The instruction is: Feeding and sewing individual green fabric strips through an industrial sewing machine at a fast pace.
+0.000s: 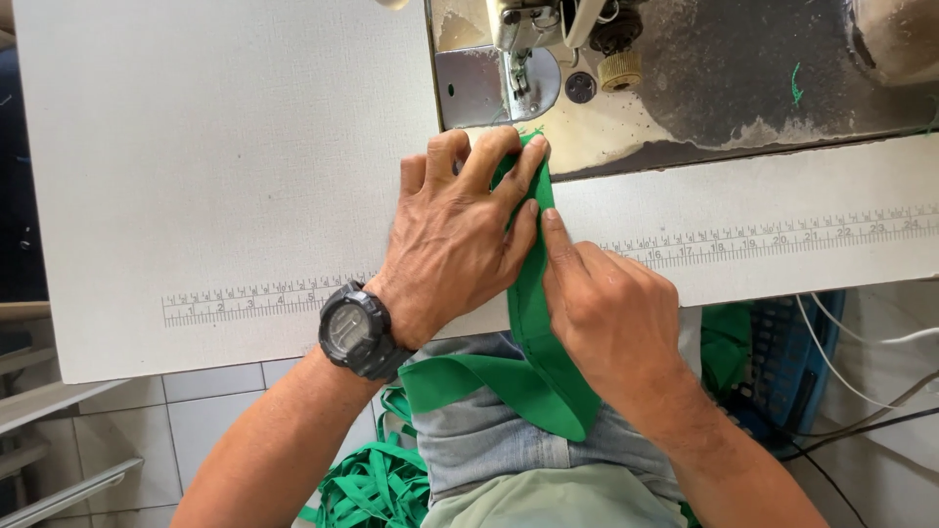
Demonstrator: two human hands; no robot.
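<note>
Under our left hand (460,230) the green strip (533,323) lies pinned flat — right hand (611,318) pinches its edge; we keep it aligned toward the presser foot (515,73).

A pale, textured bench (215,147) fills the upper view, a printed ruler strip (254,301) running along its near edge; a worn grey sewing machine bed (724,88) is set into it at the top, its surface stained dark; below, the floor (210,416) is of light square tiles; a blue plastic crate (782,362) stands at right, with white and black cables (871,381) trailing beside it; the light is even and bright.
</note>
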